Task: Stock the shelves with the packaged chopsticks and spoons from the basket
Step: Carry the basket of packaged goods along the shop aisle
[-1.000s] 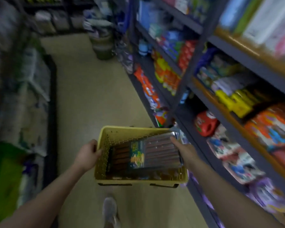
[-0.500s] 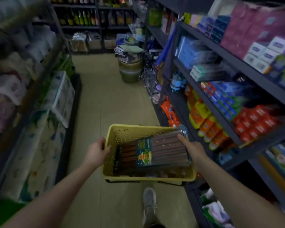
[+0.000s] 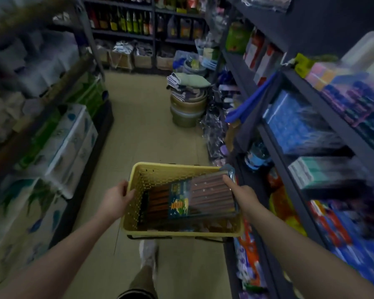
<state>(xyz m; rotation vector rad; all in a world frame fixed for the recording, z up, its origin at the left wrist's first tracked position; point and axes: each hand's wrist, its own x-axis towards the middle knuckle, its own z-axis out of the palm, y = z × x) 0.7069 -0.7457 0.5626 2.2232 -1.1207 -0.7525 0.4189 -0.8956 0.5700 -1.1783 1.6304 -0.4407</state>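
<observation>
Chopsticks pack [image 3: 200, 197], pinched by right hand [image 3: 242, 194], hides basket [image 3: 181, 230] contents; left hand [image 3: 117, 198] grips rim.

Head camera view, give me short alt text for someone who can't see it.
A person carries a yellow basket down a shop aisle, left hand gripping its left rim, right hand holding a pack of chopsticks at its right side. Stocked shelves line both sides.

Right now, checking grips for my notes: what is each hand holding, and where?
Left hand grips the yellow basket by its left rim; right hand holds the chopstick pack's right end.
</observation>
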